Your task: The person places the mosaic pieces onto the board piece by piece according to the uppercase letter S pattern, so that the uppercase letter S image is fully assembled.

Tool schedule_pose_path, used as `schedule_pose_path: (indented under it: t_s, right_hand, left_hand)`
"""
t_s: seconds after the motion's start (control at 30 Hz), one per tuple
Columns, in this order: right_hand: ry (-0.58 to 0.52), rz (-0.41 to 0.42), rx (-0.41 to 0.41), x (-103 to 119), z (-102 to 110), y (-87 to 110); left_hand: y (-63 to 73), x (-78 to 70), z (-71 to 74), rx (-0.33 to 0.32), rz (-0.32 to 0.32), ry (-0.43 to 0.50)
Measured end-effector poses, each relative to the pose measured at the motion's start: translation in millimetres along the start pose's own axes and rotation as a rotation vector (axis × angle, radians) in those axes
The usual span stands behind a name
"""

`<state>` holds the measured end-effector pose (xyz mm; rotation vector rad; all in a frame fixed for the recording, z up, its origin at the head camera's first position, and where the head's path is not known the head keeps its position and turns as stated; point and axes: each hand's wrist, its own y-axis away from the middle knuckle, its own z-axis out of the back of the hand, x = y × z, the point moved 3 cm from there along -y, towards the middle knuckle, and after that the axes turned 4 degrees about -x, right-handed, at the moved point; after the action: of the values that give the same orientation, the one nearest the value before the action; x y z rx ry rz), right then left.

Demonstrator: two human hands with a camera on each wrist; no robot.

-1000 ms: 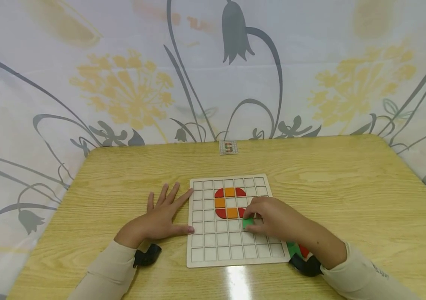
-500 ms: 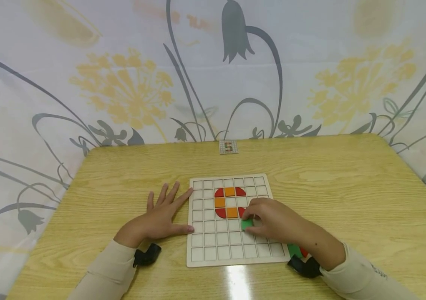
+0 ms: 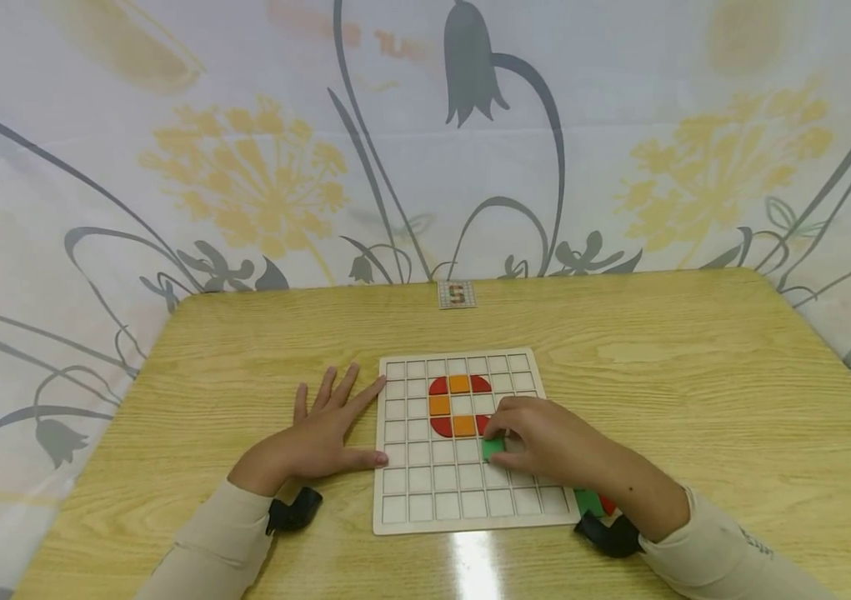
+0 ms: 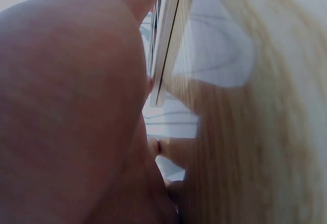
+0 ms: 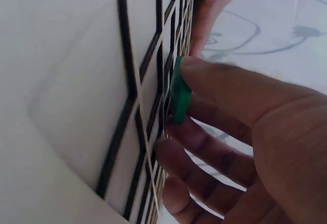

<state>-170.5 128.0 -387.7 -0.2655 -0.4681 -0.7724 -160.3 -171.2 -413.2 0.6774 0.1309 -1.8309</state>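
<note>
Right hand [image 3: 545, 440]: pinching the green tile [image 3: 492, 451] between thumb and fingers.
Green tile: at the board [image 3: 395, 480], just below the lower right red piece [image 3: 481, 424]; fingers cover part of it, so whether it lies fully down in a square is hard to tell.
Left hand [image 3: 317, 437]: spread on the tabletop [image 3: 695, 367], thumb and index fingertip at the board's left edge.
On the board: three orange squares [image 3: 463, 426] and four rounded red pieces in all.
Small card [image 3: 457, 294]: beyond the board, printed with a coloured figure.
Loose pieces [image 3: 588, 502]: green and red, by the board's near right corner, partly hidden.
</note>
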Motion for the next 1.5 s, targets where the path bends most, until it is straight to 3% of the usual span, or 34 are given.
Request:
schedule_pose_path:
  t_s: [0.8, 1.27, 1.5]
  right_hand:
    - [0.004, -0.020, -0.010, -4, 1, 3.1]
    - [-0.043, -0.053, 0.023, -6, -1, -1.7]
    - [-0.120, -0.065, 0.032, -11, 2, -0.8]
  left_hand:
    - [-0.2, -2.9, 1.1, 0.003, 0.005, 0.005]
    - [1.1, -2.0, 2.7, -0.012, 0.006, 0.002]
    - [0.8, -0.7, 0.8, -0.004, 0.007, 0.008]
